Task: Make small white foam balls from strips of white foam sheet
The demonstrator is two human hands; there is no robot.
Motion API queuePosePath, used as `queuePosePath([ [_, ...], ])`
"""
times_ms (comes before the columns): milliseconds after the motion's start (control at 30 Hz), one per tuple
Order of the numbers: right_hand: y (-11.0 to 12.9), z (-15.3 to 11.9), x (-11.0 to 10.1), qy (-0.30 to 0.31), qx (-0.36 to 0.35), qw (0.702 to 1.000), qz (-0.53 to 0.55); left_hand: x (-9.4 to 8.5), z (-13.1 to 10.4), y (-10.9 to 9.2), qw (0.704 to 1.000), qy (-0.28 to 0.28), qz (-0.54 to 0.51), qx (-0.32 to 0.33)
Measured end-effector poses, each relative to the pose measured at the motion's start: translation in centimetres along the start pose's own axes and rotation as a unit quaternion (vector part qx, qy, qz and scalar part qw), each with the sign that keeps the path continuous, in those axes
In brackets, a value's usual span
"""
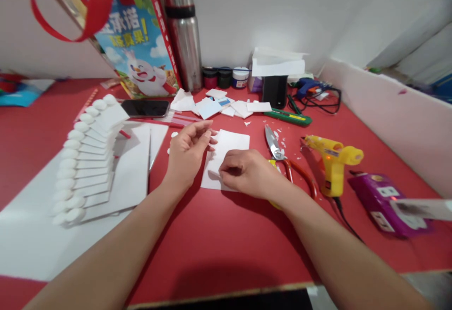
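A white sheet of card [231, 144] lies on the red table under both of my hands. My right hand [252, 173] rests low over it, with thumb and fingertips pinching a small thin white piece [213, 173]. Over the card's left edge is my left hand [187, 152], fingers curled and the thumb close against them; anything between them is too small to make out. Some small white rounded pieces [173, 135] show just beside the left hand. Further left stands a curved stepped model of white card strips [93, 159], edged with white oval pieces, on a white board [136, 164].
Red-handled scissors [273, 143], a yellow glue gun [332, 159] and a purple box [391, 204] lie to the right. Behind are white scraps [208, 107], a green cutter [289, 117], a phone [146, 108], a steel flask [183, 37] and paint jars [225, 78].
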State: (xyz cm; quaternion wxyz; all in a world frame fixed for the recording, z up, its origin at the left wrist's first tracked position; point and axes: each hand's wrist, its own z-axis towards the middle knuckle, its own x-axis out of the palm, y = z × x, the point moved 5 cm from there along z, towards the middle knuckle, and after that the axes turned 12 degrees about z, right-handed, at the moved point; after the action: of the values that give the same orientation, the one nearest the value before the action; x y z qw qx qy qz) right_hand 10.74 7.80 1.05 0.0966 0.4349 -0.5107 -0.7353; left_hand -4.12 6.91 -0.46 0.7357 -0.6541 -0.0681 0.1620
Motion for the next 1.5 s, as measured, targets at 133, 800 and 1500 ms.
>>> queuePosePath([
  [133,-0.4,0.0,0.0,-0.008,0.002,1.0,0.024,0.1,0.0,0.0,1.0,-0.003,-0.003,-0.004],
  [800,-1.7,-0.7,-5.7,-0.283,0.076,0.887,0.356,2.2,-0.7,0.2,0.973,0.189,-0.12,-0.061],
  [1500,-3.8,-1.4,-7.3,-0.36,0.125,0.895,0.233,2.7,-1.4,1.2,0.9,0.099,-0.275,-0.323],
])
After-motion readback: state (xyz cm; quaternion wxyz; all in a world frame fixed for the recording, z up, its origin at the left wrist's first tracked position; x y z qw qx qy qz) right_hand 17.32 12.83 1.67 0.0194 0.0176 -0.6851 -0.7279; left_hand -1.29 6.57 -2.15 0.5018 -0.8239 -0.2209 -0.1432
